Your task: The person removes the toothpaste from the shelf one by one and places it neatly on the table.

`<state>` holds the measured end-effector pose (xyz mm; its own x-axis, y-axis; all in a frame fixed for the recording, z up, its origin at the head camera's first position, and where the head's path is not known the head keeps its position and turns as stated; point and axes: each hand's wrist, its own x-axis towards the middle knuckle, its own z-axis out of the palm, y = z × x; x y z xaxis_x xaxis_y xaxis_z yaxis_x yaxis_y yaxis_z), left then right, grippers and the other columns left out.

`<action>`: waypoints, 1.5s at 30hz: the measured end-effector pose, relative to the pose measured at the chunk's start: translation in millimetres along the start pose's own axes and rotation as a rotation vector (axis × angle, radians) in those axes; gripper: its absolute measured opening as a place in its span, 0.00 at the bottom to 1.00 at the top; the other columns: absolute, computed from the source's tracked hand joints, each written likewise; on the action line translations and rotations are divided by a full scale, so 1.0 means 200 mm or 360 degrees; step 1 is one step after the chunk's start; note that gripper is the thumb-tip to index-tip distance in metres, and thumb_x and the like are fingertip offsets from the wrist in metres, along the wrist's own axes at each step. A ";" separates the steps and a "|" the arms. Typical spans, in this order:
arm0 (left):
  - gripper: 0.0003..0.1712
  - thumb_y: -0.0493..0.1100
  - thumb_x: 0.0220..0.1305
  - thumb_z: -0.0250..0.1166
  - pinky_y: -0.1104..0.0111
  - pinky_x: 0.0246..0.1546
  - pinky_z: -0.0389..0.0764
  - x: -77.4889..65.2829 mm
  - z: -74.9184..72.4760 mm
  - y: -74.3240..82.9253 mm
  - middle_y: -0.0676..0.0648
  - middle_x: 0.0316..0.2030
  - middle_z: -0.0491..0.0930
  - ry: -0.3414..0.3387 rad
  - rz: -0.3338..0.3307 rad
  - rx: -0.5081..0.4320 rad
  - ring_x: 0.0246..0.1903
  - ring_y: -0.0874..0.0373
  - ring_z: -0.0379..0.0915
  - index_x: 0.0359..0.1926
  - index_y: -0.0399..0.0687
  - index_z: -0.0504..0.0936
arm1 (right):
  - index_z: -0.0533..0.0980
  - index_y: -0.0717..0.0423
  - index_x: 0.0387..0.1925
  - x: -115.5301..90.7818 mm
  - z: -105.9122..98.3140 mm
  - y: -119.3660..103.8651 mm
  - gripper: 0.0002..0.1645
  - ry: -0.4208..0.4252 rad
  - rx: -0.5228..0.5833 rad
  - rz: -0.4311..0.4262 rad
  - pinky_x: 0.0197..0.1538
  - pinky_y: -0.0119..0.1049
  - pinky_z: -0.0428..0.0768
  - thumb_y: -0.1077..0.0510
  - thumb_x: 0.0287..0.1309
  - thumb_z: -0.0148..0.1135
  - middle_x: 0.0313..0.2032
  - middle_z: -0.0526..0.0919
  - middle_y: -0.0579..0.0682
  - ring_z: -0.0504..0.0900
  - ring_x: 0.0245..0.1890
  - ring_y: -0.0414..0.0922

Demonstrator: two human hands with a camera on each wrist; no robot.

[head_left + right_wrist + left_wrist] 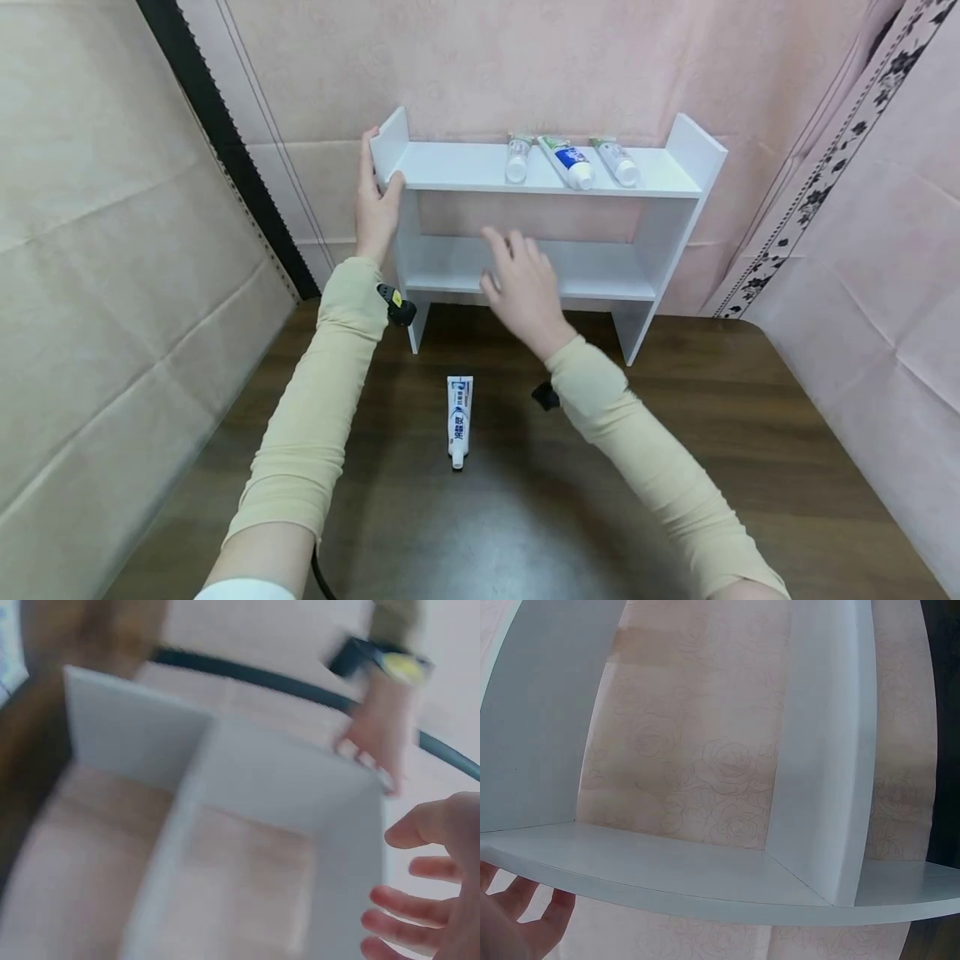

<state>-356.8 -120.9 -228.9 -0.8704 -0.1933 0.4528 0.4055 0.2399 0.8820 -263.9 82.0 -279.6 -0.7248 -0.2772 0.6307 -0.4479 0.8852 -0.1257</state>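
Tube (459, 412) before shelf (588, 268) | long axis fore-aft | cap (457, 461) away from it

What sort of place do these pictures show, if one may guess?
Probably a staged recording booth: pale cloth hangs around a brown wood-grain table, where a white shelf holds three squeeze tubes.

I find what appears to be a staged work booth: pale cloth hangings (525, 75), with a black floral border (834, 167), close in a brown wood-grain tabletop (397, 525) and white shelf unit (453, 167) on three sides. Black wrist-worn devices (400, 308) support this. Building type undetermined.
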 end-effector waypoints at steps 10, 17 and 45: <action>0.36 0.44 0.70 0.50 0.64 0.55 0.68 0.06 0.00 -0.10 0.59 0.72 0.58 0.0046 0.0052 0.0050 0.59 0.61 0.63 0.71 0.84 0.51 | 0.62 0.51 0.69 0.29 -0.21 0.12 0.35 0.0140 -0.0045 0.0049 0.48 0.46 0.71 0.60 0.59 0.55 0.49 0.75 0.58 0.72 0.49 0.54; 0.36 0.43 0.69 0.50 0.64 0.53 0.70 0.07 0.03 -0.11 0.58 0.71 0.60 0.0069 0.0044 0.0054 0.57 0.60 0.64 0.69 0.86 0.53 | 0.66 0.56 0.66 0.37 -0.20 0.19 0.31 0.0006 0.0008 0.0098 0.50 0.45 0.67 0.62 0.59 0.55 0.47 0.71 0.60 0.67 0.48 0.55; 0.36 0.43 0.69 0.50 0.64 0.55 0.68 0.09 0.03 -0.11 0.62 0.71 0.59 0.0082 0.0038 0.0090 0.60 0.61 0.62 0.70 0.84 0.52 | 0.70 0.55 0.51 0.43 -0.15 0.23 0.20 0.0054 -0.0177 0.0177 0.27 0.39 0.65 0.46 0.71 0.44 0.29 0.75 0.56 0.70 0.25 0.50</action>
<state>-382.0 -124.3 -241.0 -0.8446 -0.2352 0.4809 0.4082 0.2981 0.8628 -331.6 110.9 -208.1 -0.7479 -0.1643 0.6432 -0.3038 0.9462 -0.1116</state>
